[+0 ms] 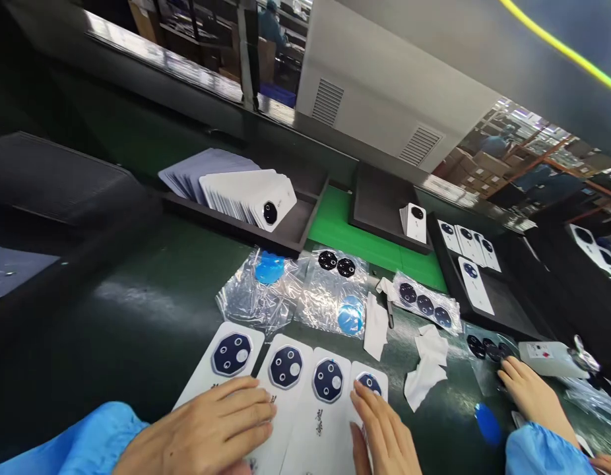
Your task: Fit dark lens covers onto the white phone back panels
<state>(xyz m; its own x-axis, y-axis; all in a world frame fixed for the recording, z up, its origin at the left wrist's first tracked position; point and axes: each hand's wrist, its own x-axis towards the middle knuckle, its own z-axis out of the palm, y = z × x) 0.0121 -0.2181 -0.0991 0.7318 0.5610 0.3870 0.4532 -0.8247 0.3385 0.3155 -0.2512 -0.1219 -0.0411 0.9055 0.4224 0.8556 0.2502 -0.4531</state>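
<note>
Four white phone back covers (305, 435) lie side by side on a dark green table (152, 316), right in front of the person. Each has a dark blue camera plate (328, 380) with eight sides near its top. The left hand (201, 429), with a blue sleeve (102, 439), lies over the first cover and reaches onto the second. Its fingers are stretched out next to each other, but one cannot tell if its thumb pinches anything. The right hand (385, 432) is over the fourth cover, with its fingertips at the camera plate. Its thumb is apart from its fingers, and one cannot tell if they pinch the cover. Just past the covers are clear plastic bags (256, 307) and a white cloth (376, 326). Farther back, a black tray (310, 227) holds a fanned-out pile of white covers (241, 191), and a green mat (338, 218) is beside it. Over on the right, a co-worker's hand (536, 396) reaches to some black discs (491, 349), near a bottle (546, 356).
</note>
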